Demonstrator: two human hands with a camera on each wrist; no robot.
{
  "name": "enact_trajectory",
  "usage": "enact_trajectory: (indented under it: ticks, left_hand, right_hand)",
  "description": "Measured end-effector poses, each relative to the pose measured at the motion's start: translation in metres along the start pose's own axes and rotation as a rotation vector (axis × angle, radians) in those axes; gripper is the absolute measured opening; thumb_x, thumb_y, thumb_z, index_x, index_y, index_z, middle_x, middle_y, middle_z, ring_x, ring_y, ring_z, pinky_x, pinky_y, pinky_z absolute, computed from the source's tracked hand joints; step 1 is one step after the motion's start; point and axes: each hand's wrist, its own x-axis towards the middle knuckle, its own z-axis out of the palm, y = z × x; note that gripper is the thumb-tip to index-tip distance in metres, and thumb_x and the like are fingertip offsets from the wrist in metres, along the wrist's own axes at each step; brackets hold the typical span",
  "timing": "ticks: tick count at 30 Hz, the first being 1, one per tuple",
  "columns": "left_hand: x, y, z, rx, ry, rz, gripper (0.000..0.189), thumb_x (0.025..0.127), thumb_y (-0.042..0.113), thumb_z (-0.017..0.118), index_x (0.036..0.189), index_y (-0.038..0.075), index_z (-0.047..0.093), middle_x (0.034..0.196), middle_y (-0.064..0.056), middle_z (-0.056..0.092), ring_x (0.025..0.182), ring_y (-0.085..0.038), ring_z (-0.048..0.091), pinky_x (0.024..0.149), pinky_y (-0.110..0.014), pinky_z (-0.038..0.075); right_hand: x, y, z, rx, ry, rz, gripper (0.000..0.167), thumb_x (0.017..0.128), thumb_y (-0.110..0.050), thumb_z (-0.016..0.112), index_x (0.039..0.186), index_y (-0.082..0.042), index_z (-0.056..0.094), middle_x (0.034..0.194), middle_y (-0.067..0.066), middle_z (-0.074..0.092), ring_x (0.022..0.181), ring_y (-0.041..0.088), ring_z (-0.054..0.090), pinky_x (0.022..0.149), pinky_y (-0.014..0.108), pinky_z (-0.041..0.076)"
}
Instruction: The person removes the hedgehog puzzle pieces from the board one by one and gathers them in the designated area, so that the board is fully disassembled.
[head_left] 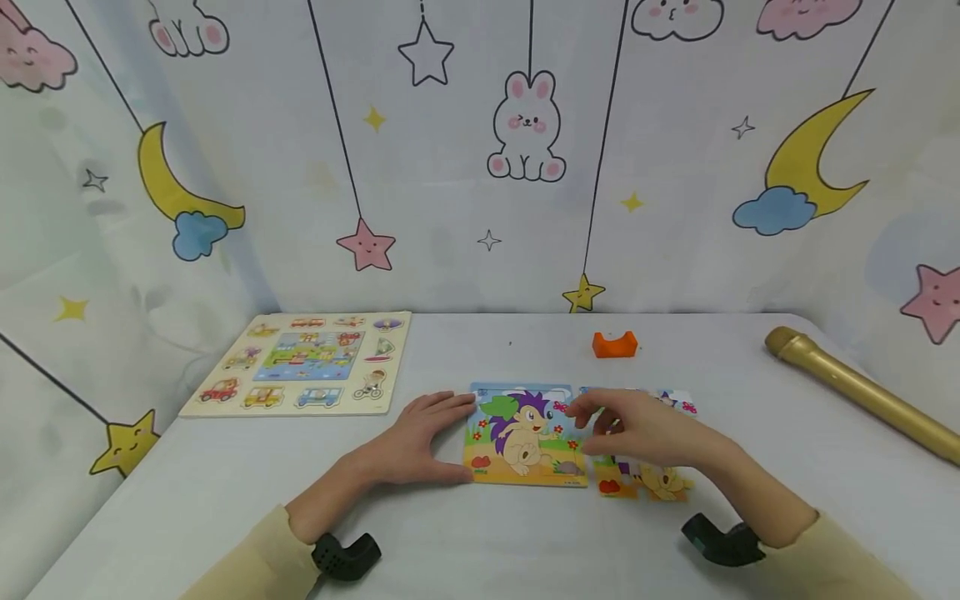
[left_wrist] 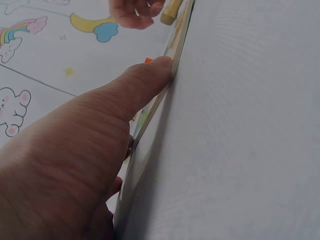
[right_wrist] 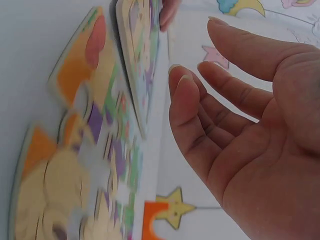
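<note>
A hedgehog puzzle board [head_left: 528, 446] lies on the table in the head view, its picture facing up. My left hand [head_left: 416, 437] rests at its left edge, thumb and fingers spread along that side. In the left wrist view the thumb [left_wrist: 145, 80] touches the board's edge. Above the board's right side hovers my right hand [head_left: 637, 425], fingers loosely bent. The right wrist view shows nothing between those fingers [right_wrist: 185, 105]. Beneath and beside this hand lie hedgehog puzzle pieces [head_left: 663, 482], some spaced apart, partly hidden in the head view.
A larger puzzle board with vehicles [head_left: 307, 400] lies at the back left. Toward the back stands an orange notched block [head_left: 615, 345]. A gold microphone [head_left: 855, 387] lies along the right side. Behind the white table [head_left: 480, 542] hangs a patterned cloth.
</note>
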Motion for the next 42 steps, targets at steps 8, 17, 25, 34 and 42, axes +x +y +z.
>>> enact_trajectory:
  ticks: [8,17,25,34,42]
  left_hand:
    - [0.001,0.001,0.001,-0.008,-0.005,0.002,0.089,0.083,0.053,0.077,0.155,0.013,0.043,0.162,0.003,0.033,0.151,-0.028,0.016,0.119,-0.055,0.013]
    - [0.002,0.001,0.002,-0.008,-0.002,0.004,0.089,0.083,0.053,0.077,0.154,0.013,0.043,0.162,0.003,0.033,0.151,-0.027,0.017,0.119,-0.055,0.014]
    - [0.001,0.001,0.001,-0.004,-0.003,-0.001,0.089,0.083,0.053,0.077,0.154,0.013,0.044,0.162,0.003,0.033,0.151,-0.027,0.017,0.119,-0.055,0.015]
    - [0.001,0.000,0.001,-0.003,0.001,-0.001,0.088,0.083,0.052,0.077,0.154,0.012,0.044,0.162,0.003,0.034,0.151,-0.028,0.018,0.119,-0.055,0.014]
    - [0.001,-0.001,0.001,0.003,-0.004,-0.002,0.089,0.083,0.052,0.077,0.154,0.012,0.043,0.162,0.003,0.033,0.151,-0.027,0.018,0.119,-0.055,0.014]
  right_hand:
    - [0.024,-0.004,0.015,0.003,-0.045,0.008,0.039,0.090,-0.024,0.077,0.123,-0.008,0.063,0.105,0.000,0.064,0.090,0.016,0.062,0.077,0.029,0.055]
    - [0.026,-0.001,0.021,0.007,-0.077,0.022,0.039,0.089,-0.023,0.080,0.121,-0.008,0.064,0.106,0.001,0.062,0.087,0.018,0.059,0.074,0.029,0.055]
    - [0.028,-0.003,0.027,-0.050,-0.036,0.037,0.041,0.087,-0.025,0.082,0.119,-0.007,0.064,0.101,-0.001,0.058,0.086,0.018,0.055,0.072,0.028,0.052]
    - [0.029,-0.005,0.028,-0.075,-0.022,0.039,0.032,0.087,-0.022,0.081,0.112,-0.009,0.066,0.098,-0.002,0.057,0.083,0.016,0.055,0.072,0.027,0.052]
    - [0.026,-0.009,0.021,-0.055,-0.040,0.025,0.032,0.088,-0.020,0.080,0.113,-0.013,0.063,0.095,-0.004,0.061,0.088,0.017,0.058,0.075,0.030,0.054]
